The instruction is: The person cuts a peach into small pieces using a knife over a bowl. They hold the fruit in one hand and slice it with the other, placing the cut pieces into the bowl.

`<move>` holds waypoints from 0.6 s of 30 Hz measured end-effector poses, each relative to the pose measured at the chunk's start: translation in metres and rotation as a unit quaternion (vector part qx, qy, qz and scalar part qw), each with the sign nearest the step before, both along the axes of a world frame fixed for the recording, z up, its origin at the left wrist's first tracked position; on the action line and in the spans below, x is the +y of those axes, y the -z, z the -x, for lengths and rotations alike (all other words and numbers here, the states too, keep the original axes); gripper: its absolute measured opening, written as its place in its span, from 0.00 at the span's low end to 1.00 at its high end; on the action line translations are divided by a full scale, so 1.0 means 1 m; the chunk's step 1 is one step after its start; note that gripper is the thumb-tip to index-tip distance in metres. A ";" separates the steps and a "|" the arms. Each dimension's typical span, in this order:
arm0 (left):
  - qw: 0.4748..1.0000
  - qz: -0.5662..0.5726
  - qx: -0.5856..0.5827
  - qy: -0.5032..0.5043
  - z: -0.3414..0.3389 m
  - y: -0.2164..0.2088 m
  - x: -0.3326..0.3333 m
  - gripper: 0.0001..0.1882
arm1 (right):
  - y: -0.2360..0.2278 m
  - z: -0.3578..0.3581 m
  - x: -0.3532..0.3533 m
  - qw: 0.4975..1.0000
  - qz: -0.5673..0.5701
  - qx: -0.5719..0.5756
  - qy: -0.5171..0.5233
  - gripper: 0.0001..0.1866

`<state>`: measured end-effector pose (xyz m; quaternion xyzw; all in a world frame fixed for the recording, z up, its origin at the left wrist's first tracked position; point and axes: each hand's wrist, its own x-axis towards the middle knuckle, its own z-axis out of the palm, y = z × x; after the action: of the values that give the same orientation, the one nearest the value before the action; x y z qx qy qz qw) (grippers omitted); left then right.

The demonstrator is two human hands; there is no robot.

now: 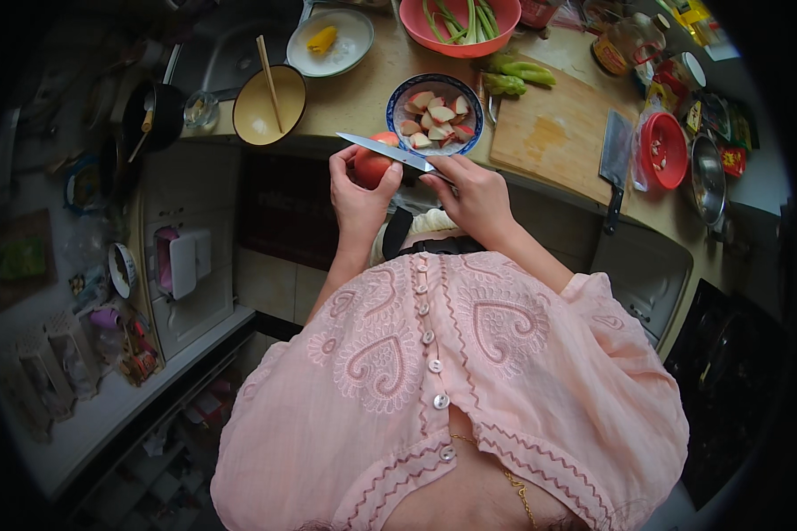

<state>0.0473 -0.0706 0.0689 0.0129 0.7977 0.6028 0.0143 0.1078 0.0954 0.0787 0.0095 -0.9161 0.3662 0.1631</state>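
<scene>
My left hand [359, 196] is closed around a red round fruit [373, 168] that looks like an apple or a peach. In my right hand [472, 193] is a small kitchen knife [385, 150], gripped by its handle; the blade points left and lies across the top of the fruit. Whether the edge has entered the skin I cannot tell. Just beyond my hands stands a blue-rimmed bowl [397, 99] with several cut chunks of red-skinned, pale fruit [435, 118] in it.
A wooden cutting board [584, 146] lies right of the bowl, with green peppers [515, 75] at its far edge and a cleaver [615, 155] beside it. Leftward are a yellow bowl [255, 106] with chopsticks [268, 80] and a white plate [354, 53]. A pink basin [460, 49] holds green stalks.
</scene>
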 end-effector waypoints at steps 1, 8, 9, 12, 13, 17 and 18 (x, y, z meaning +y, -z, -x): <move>1.000 0.005 0.002 -0.001 0.000 0.002 0.002 0.31 | 0.000 0.000 0.000 1.000 0.001 0.003 0.000 0.11; 1.000 0.011 -0.007 -0.019 0.003 0.001 0.010 0.30 | -0.002 -0.002 0.008 1.000 -0.016 -0.003 0.023 0.10; 1.000 0.005 -0.017 -0.019 0.002 -0.001 0.013 0.30 | 0.000 0.000 0.008 1.000 -0.008 -0.003 0.021 0.10; 0.999 0.005 -0.025 -0.021 0.003 -0.003 0.016 0.30 | -0.002 0.001 0.012 1.000 -0.011 -0.016 0.020 0.10; 0.999 0.009 -0.024 -0.022 0.004 -0.003 0.016 0.30 | -0.003 0.002 0.013 0.999 -0.016 -0.021 0.021 0.10; 1.000 0.015 -0.011 -0.022 0.004 0.005 0.016 0.30 | 0.001 0.000 0.016 1.000 -0.004 -0.017 0.022 0.10; 0.999 0.019 -0.018 -0.018 0.004 0.003 0.018 0.30 | 0.003 0.003 0.016 1.000 -0.002 -0.015 0.022 0.10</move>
<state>0.0438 -0.0526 0.0662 -0.0126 0.8088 0.5877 0.0178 0.1053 0.1111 0.0761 -0.0159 -0.9193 0.3604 0.1574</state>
